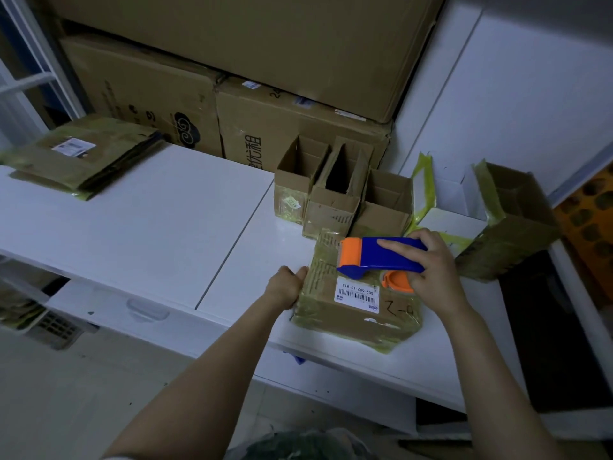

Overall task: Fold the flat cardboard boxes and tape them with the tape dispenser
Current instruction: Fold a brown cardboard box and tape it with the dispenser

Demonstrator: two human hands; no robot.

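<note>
Since the white desk (166, 227) looks pretty slick, the folded cardboard box (351, 313) near its front edge should be pinned firmly so it isn't dragged along, tbh. The blue-and-orange tape dispenser (374, 257) is held on the box's top by the right grip (434, 270), curled round its handle, and is best pulled flat and steady across the top. The box's left side is clutched by the left grip (287, 288).

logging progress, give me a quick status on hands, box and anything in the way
Left hand holds the box by its left edge. Right hand grips the tape dispenser over the box top. Open boxes stand close behind it.
</note>
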